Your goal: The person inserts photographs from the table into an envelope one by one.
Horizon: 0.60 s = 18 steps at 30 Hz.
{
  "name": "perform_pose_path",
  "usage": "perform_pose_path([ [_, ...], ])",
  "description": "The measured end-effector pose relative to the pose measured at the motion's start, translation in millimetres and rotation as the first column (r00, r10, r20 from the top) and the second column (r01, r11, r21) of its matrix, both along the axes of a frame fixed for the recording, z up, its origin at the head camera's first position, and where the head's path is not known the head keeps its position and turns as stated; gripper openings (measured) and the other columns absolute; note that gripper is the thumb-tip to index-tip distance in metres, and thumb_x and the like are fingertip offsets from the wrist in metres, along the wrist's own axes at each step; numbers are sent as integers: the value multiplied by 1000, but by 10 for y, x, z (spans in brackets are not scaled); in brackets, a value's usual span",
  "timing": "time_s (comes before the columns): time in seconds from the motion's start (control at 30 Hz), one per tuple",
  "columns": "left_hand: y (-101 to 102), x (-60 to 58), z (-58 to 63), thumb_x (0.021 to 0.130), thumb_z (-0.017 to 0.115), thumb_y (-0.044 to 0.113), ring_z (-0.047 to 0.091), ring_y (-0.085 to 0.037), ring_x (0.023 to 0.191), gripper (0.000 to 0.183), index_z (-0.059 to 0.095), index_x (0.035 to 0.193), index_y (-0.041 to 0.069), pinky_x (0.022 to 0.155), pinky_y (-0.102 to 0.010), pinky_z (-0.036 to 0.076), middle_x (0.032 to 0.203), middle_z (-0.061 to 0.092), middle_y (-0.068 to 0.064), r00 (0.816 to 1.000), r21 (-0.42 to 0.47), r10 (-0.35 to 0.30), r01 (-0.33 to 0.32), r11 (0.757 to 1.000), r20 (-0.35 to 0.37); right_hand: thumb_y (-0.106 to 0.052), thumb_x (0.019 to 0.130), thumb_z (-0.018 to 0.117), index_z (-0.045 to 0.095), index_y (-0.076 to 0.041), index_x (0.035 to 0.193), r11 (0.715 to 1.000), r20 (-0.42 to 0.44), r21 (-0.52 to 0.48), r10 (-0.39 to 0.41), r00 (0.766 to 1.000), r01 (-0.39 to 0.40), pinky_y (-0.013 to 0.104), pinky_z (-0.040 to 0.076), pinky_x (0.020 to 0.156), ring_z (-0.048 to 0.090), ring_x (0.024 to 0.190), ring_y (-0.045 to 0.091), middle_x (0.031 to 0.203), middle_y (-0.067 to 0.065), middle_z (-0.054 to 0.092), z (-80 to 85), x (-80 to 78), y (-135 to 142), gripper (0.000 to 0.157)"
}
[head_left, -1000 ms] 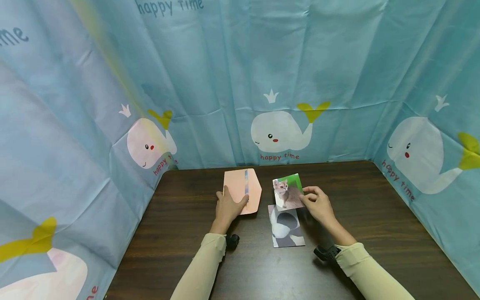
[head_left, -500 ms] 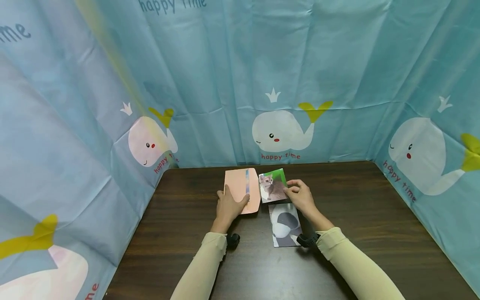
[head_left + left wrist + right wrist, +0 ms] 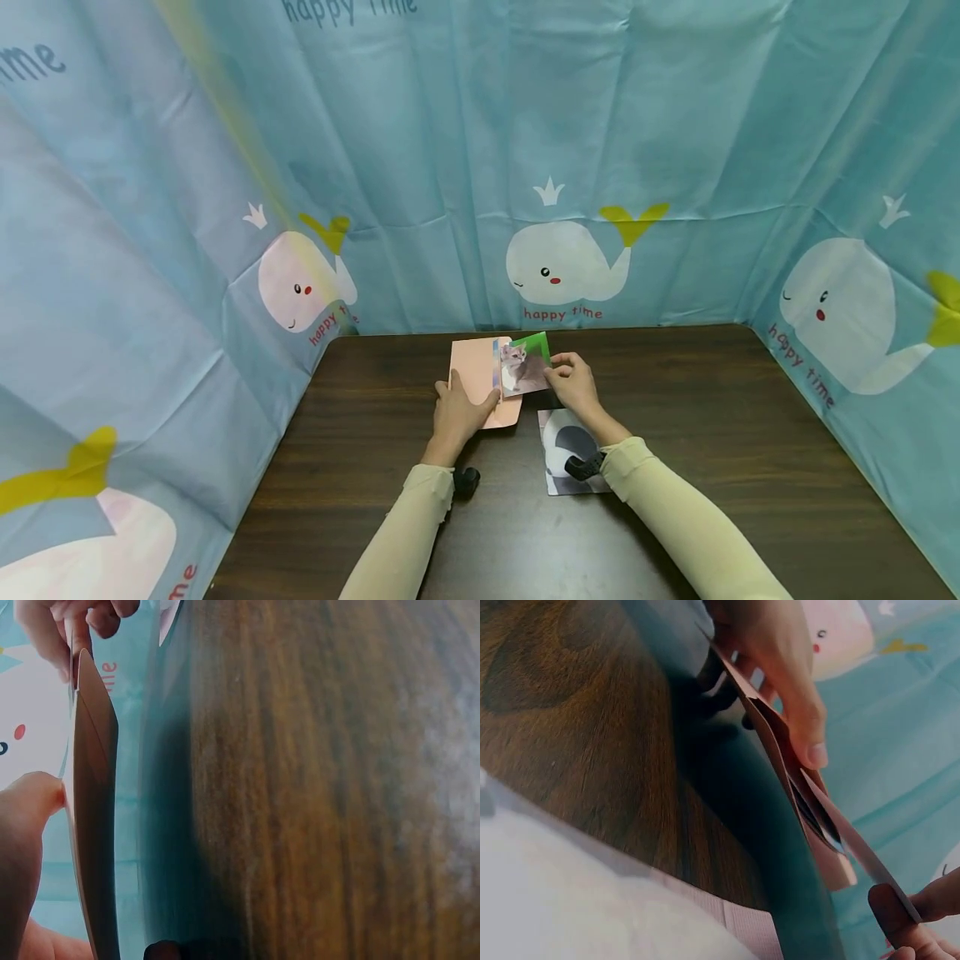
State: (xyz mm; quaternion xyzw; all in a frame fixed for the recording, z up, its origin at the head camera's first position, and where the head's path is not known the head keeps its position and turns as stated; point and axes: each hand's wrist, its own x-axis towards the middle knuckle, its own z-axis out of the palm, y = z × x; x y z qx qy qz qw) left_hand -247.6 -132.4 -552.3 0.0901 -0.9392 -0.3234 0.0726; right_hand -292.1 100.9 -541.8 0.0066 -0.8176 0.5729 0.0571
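Observation:
In the head view my left hand grips a pale pink envelope by its left and near side, thumb on top and fingers beneath. The right wrist view shows the envelope tilted above the table, its mouth gaping beside the left thumb. My right hand pinches the right edge of a kitten picture card with a green corner. This card has its left edge at the envelope's mouth, over the flap; how deep it sits I cannot tell. Below lies a second picture card, grey and white, partly hidden by my right wrist.
Everything is on a dark wooden table. A blue curtain with whale prints stands along its back and sides. Black wrist cameras sit on both wrists.
My right hand has carried the kitten card leftward, from above the grey-and-white card to the envelope's mouth. My left hand and the envelope have stayed nearly still.

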Motion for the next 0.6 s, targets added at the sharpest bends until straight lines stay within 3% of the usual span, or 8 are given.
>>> perform_pose_path([
  [0.3, 11, 23, 18, 91, 75, 63, 65, -55, 105, 111, 29, 167, -5, 91, -61, 56, 138, 42, -37, 1000, -6, 2, -2, 1000, -4, -11, 100, 75, 65, 2, 122, 1000, 2, 5, 3, 1000, -3, 26, 45, 68, 66, 75, 11, 87, 13, 78, -55, -45, -180, 27],
  [0.6, 22, 27, 15, 92, 75, 63, 65, -57, 104, 112, 28, 167, -6, 90, -62, 56, 140, 41, -39, 1000, -2, -5, 5, 1000, -6, -17, 105, 72, 67, 3, 133, 998, 57, -19, 64, 996, -63, 38, 55, 79, 74, 102, 35, 103, 18, 79, -40, -19, -337, 36],
])
